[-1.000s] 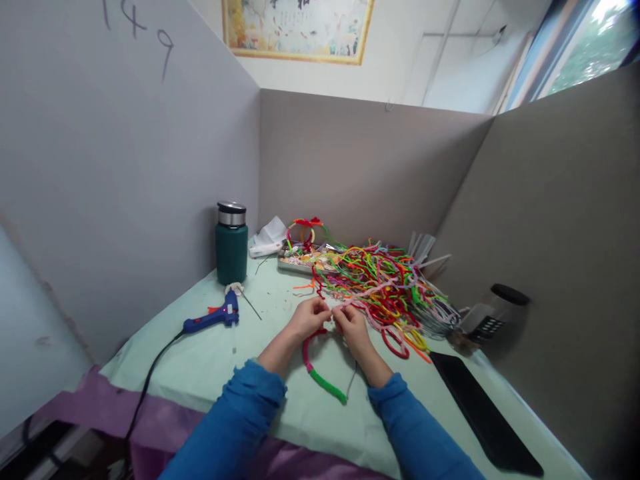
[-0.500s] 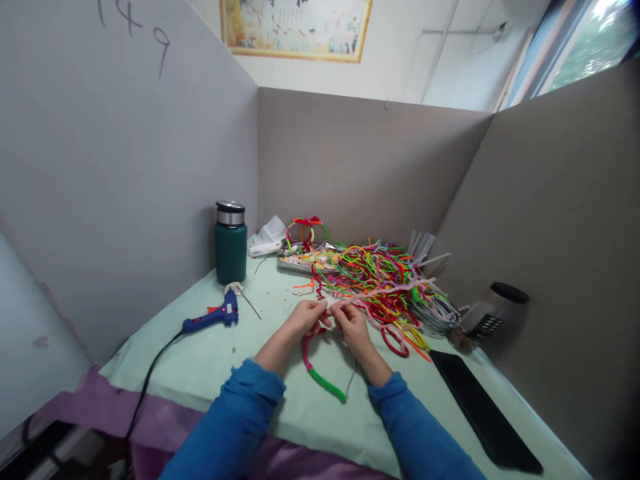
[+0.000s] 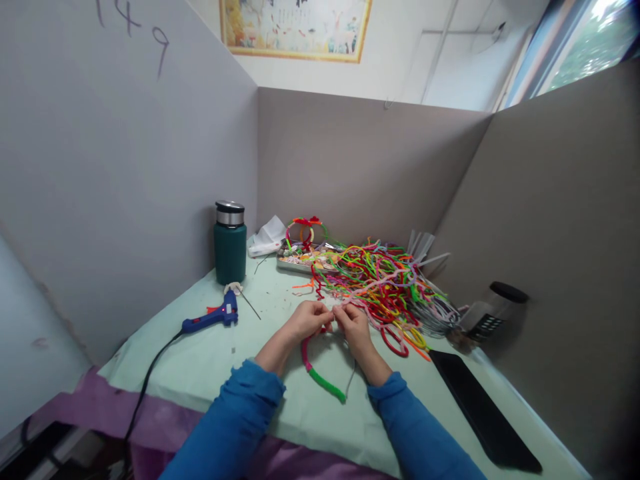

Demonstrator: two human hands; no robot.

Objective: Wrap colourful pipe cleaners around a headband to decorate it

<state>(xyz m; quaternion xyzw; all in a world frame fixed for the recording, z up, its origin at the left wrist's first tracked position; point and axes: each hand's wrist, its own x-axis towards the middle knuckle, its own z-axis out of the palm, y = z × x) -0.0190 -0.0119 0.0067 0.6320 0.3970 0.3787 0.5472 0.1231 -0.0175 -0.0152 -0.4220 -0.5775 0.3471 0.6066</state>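
Both my hands meet over the middle of the table, fingertips nearly touching. My left hand (image 3: 309, 320) is closed in a pinch at the top of a hoop-shaped headband (image 3: 325, 384). Its left side is wrapped in pink and green fuzzy pipe cleaner, while thin bare wire shows on its right side. Thumb and fingers of my right hand (image 3: 354, 328) pinch together at the same spot, apparently on a pipe cleaner end that the fingers mostly hide. Behind my right hand lies a tangled heap of coloured pipe cleaners (image 3: 380, 270).
A blue hot glue gun (image 3: 213, 319) with a cord lies left, near a green bottle (image 3: 231, 250). Behind stand a metal tray (image 3: 300, 267) of small pieces and coloured hoops (image 3: 306, 230). Rightward are a black flat slab (image 3: 483, 407) and a lidded clear jar (image 3: 493, 313). Grey partitions enclose the table.
The long pink strand that stretched from my fingers rightward over the heap no longer shows there. My fingertips have shifted slightly; the headband stays in place.
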